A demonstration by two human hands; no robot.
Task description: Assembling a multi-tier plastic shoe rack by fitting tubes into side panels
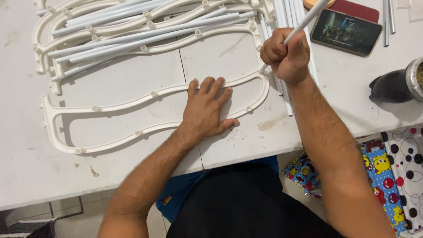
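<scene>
Right hand is fisted tight round a thin white plastic rod, rod tilted up-right, lower end at a peg socket on the right end of the nearest white curvy plastic frame. Left hand lies flat, fingers spread, pressing that frame's upper rail onto the white surface; it grips nothing.

Risks, as I judge them:
- Rod comes in at an angle, not square to the socket; could skid off the peg or bend/crack the thin tube.
- Only one hand pins the frame, near its right end; the long left end is free & could pivot or lift under a push.
- A slip of the fist would send the rod tip toward the dark smartphone just beside it, or into the loose rods lying close by.
- Dark rounded cup w/ metal rim sits near the surface edge at right; an elbow swing might knock it.

Counts:
- Frames: 1 flat in front, plus a stacked pile of frames at the back, approx 3–4, exact no. unclear as they overlap.
- Rods: 1 in hand; approx 6–8 across the pile; several more by the phone; can't count exactly.
- Phone 1, cup 1, grey metal tubes top right 2.
</scene>
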